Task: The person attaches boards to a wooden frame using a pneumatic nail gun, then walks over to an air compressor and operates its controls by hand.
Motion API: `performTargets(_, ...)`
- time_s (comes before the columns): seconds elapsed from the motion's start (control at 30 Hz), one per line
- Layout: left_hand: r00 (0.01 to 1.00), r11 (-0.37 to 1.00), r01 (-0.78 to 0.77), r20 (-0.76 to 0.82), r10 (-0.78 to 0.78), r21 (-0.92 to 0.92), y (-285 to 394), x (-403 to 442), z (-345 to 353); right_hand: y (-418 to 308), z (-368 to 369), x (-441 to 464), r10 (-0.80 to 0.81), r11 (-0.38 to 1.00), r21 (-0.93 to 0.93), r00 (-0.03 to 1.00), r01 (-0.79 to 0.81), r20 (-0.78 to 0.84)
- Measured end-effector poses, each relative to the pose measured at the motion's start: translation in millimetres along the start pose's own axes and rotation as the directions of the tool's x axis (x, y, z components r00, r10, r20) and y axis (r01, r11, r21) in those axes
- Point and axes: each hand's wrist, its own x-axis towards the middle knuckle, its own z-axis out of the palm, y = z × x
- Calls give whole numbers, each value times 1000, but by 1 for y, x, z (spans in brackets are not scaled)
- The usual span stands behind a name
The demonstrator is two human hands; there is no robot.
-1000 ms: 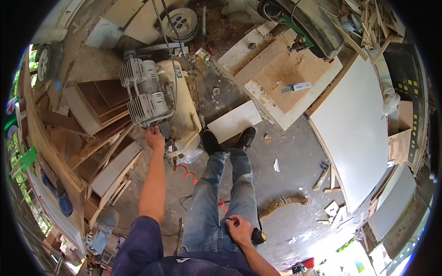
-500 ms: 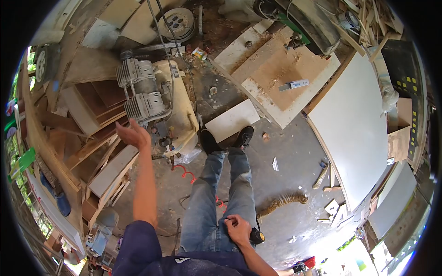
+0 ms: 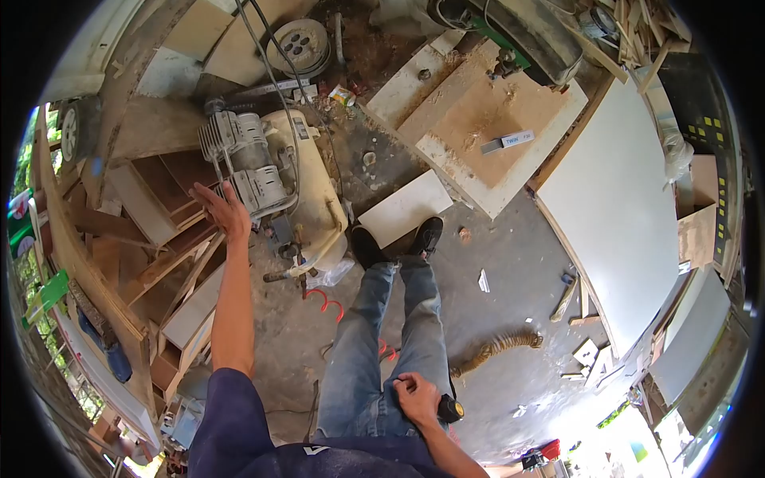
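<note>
You are holding your left hand [image 3: 225, 211] out at the lower left end of the compressor [image 3: 259, 185]; its fingers are extending straight and spread, and it is grasping nothing. The fingertips are overlapping the edge of the motor in this view, so you cannot tell whether they are touching it. Your right hand [image 3: 417, 398] is resting on your right thigh, its fingers curling loosely; whether anything is sitting inside them, you cannot tell. Just beside it, a black-and-yellow tool [image 3: 451, 409] is hanging at your hip.

The compressor is standing on the floor ahead of you and to the left, its cream tank [image 3: 315, 191] lying along the right side of the motor. A red coil hose [image 3: 325, 301] is trailing from near its lower end toward your legs, and clear plastic [image 3: 331, 275] is lying by that end.

To the left of your left hand, boards [image 3: 139, 199] are leaning in a pile. Your shoes [image 3: 368, 247] are standing at the near edge of a white board [image 3: 405, 209]. On your right, a brown coil hose [image 3: 498, 346] is lying on the floor.
</note>
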Motion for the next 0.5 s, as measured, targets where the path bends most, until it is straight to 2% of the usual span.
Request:
performTargets(0.03,1000,1000,0,0,0,0,1,-2,3,0,-1,0,0,1000,0,1000,0,0)
performTargets(0.1,955,956,-82,298,-6,280,4,-5,6,-3,0,0,8,1000,8,1000,-8,-7)
performTargets(0.23,978,962,-84,209,28,261,-2,-5,18,-3,-1,1,-1,1000,-11,1000,1,4)
performTargets(0.3,978,963,-93,203,41,254,-6,0,20,-5,1,4,-83,996,-42,995,80,-63)
performTargets(0.37,976,963,-105,211,52,246,-10,-1,21,-6,0,1,-74,997,-33,995,72,-63)
performTargets(0.47,986,986,-67,164,41,155,-2,7,9,-7,-1,1,-62,998,-25,996,60,-64)
performTargets(0.5,990,990,-130,61,127,52,-4,18,7,-7,1,3,-52,998,-23,996,51,-66)
